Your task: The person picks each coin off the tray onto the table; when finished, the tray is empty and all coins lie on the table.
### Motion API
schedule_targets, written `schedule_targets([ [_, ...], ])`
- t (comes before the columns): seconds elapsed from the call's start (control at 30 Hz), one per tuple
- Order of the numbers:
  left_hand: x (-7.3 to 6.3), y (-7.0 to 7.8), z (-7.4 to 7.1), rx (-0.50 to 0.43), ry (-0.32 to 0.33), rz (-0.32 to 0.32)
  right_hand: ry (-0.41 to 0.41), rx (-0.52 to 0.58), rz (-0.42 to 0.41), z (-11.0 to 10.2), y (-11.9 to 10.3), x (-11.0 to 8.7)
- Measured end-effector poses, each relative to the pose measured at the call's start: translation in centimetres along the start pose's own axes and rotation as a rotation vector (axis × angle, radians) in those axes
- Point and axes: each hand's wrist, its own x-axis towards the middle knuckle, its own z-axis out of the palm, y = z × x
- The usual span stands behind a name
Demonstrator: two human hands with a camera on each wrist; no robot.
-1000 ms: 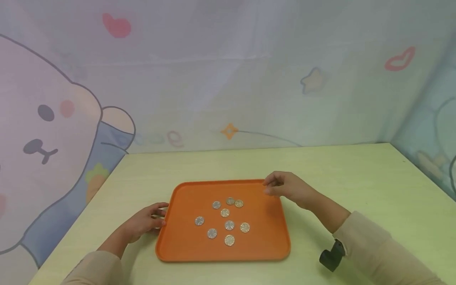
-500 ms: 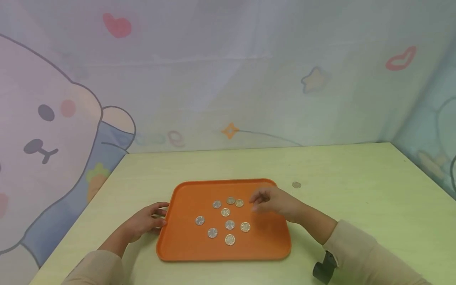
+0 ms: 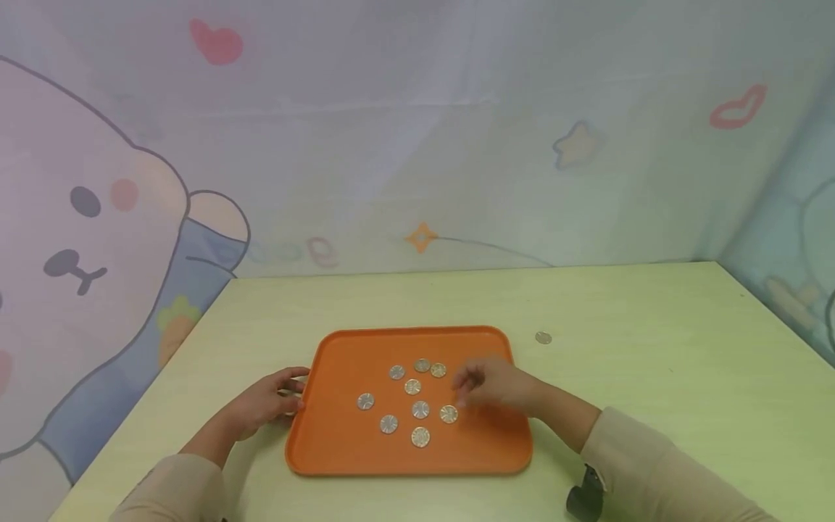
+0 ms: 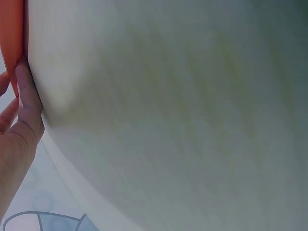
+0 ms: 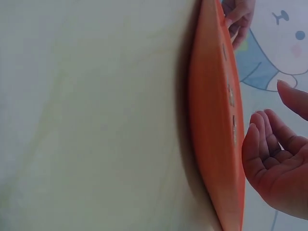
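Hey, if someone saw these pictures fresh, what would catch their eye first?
Probably the bright orange tray, lying on the pale table with nine coin-like discs scattered on it. The left hand rests against its left edge, and the right hand is over its right part. Behind, a big cartoon bear fills the backdrop's left.

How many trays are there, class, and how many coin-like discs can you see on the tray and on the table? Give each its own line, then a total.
Orange tray: 1
Discs visible on it: 9
Disc on the table: 1
Total: 11
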Motion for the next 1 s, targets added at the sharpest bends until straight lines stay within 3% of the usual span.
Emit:
schedule_targets([
  [0.33,0.1,-0.3,0.0,-0.005,-0.012,0.031,-0.021,-0.124,0.048,0.8,0.1,0.4],
  [0.73,0.1,-0.1,0.0,-0.001,-0.001,0.023,0.007,-0.407,-0.026,1.7,0.1,1.3],
  [1.0,0.1,0.0,0.0,0.005,0.006,0.016,0.045,-0.492,-0.042,2.4,-0.1,1.4],
])
